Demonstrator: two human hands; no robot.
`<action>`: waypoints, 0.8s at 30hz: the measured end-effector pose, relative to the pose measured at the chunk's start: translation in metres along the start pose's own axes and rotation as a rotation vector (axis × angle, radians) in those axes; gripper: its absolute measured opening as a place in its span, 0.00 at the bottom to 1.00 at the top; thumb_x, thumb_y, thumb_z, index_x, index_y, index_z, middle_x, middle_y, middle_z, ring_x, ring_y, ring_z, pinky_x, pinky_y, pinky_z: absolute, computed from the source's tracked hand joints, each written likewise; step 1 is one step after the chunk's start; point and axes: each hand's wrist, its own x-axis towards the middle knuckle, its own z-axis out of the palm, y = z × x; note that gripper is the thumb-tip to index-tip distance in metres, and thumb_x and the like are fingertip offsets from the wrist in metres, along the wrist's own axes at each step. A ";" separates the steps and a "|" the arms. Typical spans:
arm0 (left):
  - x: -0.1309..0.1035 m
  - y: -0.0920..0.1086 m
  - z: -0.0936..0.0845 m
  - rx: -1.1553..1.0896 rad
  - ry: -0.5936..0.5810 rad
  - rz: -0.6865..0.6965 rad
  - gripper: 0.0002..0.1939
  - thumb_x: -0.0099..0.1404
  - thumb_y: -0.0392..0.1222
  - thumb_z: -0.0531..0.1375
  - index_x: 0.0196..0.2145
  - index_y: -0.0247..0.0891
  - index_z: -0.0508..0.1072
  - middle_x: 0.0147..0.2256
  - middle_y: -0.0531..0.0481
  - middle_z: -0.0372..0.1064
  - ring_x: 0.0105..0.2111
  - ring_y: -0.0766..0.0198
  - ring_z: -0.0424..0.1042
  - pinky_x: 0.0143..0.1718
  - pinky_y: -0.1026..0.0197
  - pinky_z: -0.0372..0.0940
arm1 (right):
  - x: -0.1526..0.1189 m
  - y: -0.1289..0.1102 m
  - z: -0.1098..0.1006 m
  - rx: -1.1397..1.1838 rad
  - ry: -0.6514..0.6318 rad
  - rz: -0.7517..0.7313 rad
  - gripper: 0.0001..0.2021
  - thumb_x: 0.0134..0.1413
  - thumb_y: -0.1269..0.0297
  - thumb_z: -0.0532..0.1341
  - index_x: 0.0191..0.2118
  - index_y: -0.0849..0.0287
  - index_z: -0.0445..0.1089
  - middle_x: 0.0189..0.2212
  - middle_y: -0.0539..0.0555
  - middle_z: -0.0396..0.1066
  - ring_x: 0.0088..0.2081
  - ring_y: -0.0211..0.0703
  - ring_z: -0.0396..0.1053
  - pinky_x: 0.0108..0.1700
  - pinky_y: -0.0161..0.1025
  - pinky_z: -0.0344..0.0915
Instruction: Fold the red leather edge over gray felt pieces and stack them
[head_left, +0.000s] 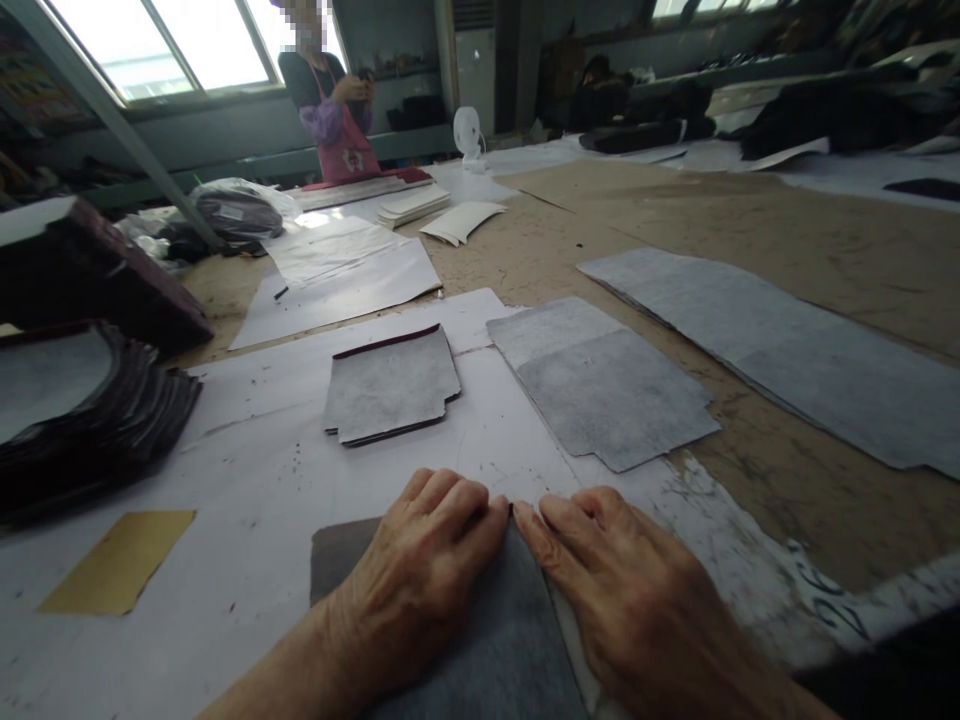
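A grey fabric-like panel (501, 640) lies on the white-covered table right in front of me, its lower part cut off by the frame. My left hand (435, 560) rests on it with curled fingers, thumb and forefinger pinching its far edge. From the other side my right hand (607, 560) grips the same edge, its fingertips close to the left thumb. A small dark bit of the edge shows between the two hands. Just beyond them lie a short stack of notched grey panels (394, 385) with a dark red edge and a larger notched grey panel (607, 385).
A tall stack of dark-edged pieces (82, 410) stands at left, near a yellow card (120, 562). Long grey panels (787, 355) lie at right on brown paper (697, 220). White sheets (337, 275) and a small fan (468, 137) are farther back. A person (334, 105) in a pink apron stands beyond.
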 end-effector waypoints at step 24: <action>-0.023 -0.027 -0.020 0.042 -0.112 0.085 0.15 0.62 0.27 0.47 0.45 0.31 0.66 0.33 0.45 0.64 0.32 0.61 0.62 0.34 0.55 0.61 | 0.012 0.013 -0.003 0.155 -0.117 -0.140 0.19 0.53 0.80 0.46 0.45 0.64 0.68 0.40 0.56 0.71 0.43 0.42 0.65 0.46 0.43 0.65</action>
